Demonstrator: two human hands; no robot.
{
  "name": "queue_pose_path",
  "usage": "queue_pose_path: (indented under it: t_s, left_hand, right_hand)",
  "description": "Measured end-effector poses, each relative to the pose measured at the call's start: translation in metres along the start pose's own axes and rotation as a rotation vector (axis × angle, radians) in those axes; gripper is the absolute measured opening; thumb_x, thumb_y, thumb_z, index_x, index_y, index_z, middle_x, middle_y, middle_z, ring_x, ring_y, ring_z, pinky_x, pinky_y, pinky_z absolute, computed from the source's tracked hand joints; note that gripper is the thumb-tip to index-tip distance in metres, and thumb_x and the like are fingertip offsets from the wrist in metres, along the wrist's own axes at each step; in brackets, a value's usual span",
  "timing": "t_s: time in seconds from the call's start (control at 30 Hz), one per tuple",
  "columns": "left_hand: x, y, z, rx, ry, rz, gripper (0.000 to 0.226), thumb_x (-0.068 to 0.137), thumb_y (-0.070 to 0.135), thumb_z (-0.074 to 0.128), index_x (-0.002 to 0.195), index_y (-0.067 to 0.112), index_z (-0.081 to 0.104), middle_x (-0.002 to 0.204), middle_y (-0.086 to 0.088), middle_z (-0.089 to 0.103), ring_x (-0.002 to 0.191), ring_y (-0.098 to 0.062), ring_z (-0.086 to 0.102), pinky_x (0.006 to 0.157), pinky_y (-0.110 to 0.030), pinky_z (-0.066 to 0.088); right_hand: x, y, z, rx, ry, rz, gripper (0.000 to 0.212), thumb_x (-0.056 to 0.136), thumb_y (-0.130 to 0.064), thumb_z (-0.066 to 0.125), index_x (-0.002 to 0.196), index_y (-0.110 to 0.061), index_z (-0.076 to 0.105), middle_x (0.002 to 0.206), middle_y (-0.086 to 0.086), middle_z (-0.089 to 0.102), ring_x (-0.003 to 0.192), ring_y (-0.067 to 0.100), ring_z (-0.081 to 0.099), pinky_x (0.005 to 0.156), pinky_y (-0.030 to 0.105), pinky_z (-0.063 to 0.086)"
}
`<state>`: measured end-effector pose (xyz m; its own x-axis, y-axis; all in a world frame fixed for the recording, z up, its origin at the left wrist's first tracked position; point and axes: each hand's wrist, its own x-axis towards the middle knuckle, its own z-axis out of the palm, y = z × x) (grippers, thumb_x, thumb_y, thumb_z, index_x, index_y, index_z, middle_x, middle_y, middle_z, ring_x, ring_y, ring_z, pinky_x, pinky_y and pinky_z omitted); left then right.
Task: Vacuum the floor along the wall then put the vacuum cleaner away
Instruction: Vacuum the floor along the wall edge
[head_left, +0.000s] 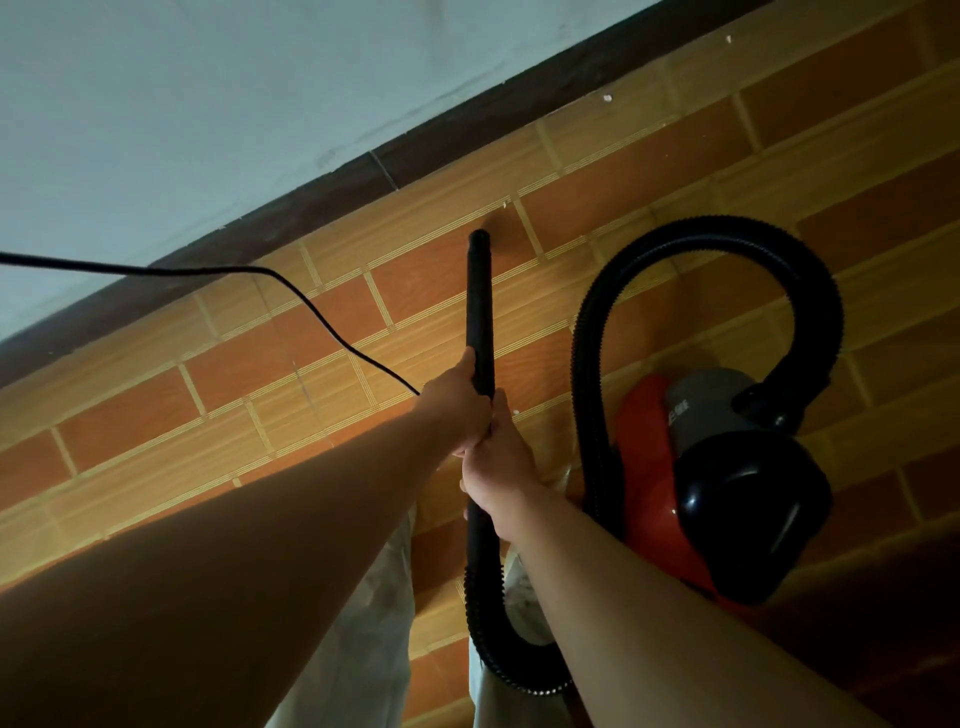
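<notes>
A black vacuum wand (479, 306) points away from me, its tip resting on the tiled floor a short way from the dark skirting (291, 218) of the white wall (208, 104). My left hand (457, 400) grips the wand from the left. Just below it, my right hand (498, 457) grips the same wand. A ribbed black hose (592, 364) loops from the wand's lower end up and round to the red, grey and black vacuum cleaner body (722, 483), which sits on the floor to my right.
A thin black power cord (291, 286) runs in the air from the left edge toward my left hand. Small white crumbs (763, 97) lie by the skirting further right. Orange brick-pattern tiles (156, 415) cover the floor. My pale trouser legs show below.
</notes>
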<state>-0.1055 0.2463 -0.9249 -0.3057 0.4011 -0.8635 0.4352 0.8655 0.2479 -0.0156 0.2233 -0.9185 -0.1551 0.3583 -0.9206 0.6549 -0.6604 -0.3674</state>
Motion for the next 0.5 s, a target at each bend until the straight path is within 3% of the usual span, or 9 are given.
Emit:
queue_pose_path:
  t_s: [0.1, 0.3, 0.43, 0.5]
  left_hand:
    - [0.003, 0.011, -0.001, 0.008, -0.018, 0.012, 0.073, 0.102, 0.020, 0.050, 0.160, 0.036, 0.009, 0.125, -0.013, 0.063, 0.066, -0.011, 0.053, 0.043, -0.019, 0.036]
    - [0.010, 0.031, -0.011, -0.007, -0.029, 0.018, 0.073, 0.101, 0.019, 0.052, 0.159, 0.037, 0.012, 0.116, -0.013, 0.064, 0.083, -0.027, 0.067, 0.052, -0.027, 0.051]
    - [0.001, 0.034, -0.011, -0.092, -0.067, -0.023, 0.073, 0.102, 0.016, 0.052, 0.158, 0.040, 0.014, 0.119, -0.015, 0.063, 0.089, -0.031, 0.068, 0.060, -0.033, 0.059]
    - [-0.002, 0.036, -0.012, -0.125, -0.068, -0.035, 0.073, 0.102, 0.015, 0.052, 0.158, 0.040, 0.015, 0.118, -0.014, 0.063, 0.090, -0.032, 0.069, 0.068, -0.039, 0.062]
  right_hand:
    - [0.004, -0.007, -0.010, 0.043, -0.045, 0.083, 0.065, 0.108, -0.031, 0.036, 0.158, -0.051, -0.001, 0.121, 0.013, 0.066, 0.088, 0.027, 0.056, 0.086, 0.048, 0.056]
    - [0.016, -0.017, -0.016, 0.143, -0.029, 0.068, 0.064, 0.107, -0.034, 0.039, 0.155, -0.057, 0.003, 0.121, 0.008, 0.069, 0.097, 0.030, 0.066, 0.091, 0.053, 0.056]
    - [0.014, -0.016, -0.019, 0.133, -0.045, 0.071, 0.065, 0.106, -0.036, 0.041, 0.157, -0.055, 0.005, 0.122, 0.009, 0.069, 0.092, 0.027, 0.061, 0.092, 0.052, 0.055]
    - [0.014, -0.019, -0.022, 0.156, -0.062, 0.084, 0.064, 0.106, -0.034, 0.041, 0.157, -0.055, 0.009, 0.127, 0.010, 0.067, 0.102, 0.029, 0.064, 0.095, 0.054, 0.054]
